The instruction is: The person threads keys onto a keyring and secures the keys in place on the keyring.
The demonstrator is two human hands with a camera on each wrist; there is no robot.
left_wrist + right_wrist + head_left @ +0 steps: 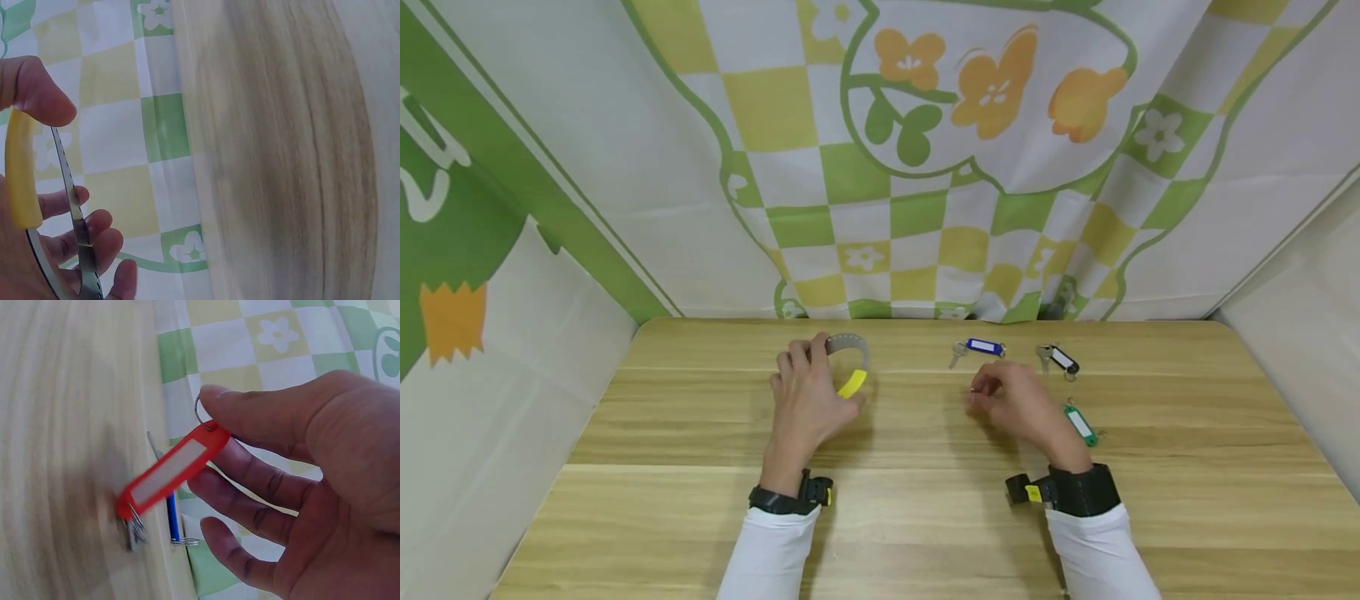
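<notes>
My left hand (805, 400) holds a curved loop of flat grey metal strip (852, 342) with small notches or holes along it and a yellow sleeve (22, 175) on one part. Its thumb lies at the end of the yellow sleeve, and the fingers bend about the metal. Toward the right, my right hand (1018, 408) pinches between thumb and finger the wire ring of a red key tag (172, 469). This tag has a white label, and a blurred key (131, 536) hangs from its lower end. In the head view the red tag is mostly hidden by the hand.
Behind the right hand lie a blue key tag (985, 347) with a key (958, 354) and a black key tag (1063, 359) with its key (1045, 357). A green key tag (1080, 425) sits beside the right wrist. A patterned cloth (925, 217) hangs along the wooden table's (917, 533) back edge.
</notes>
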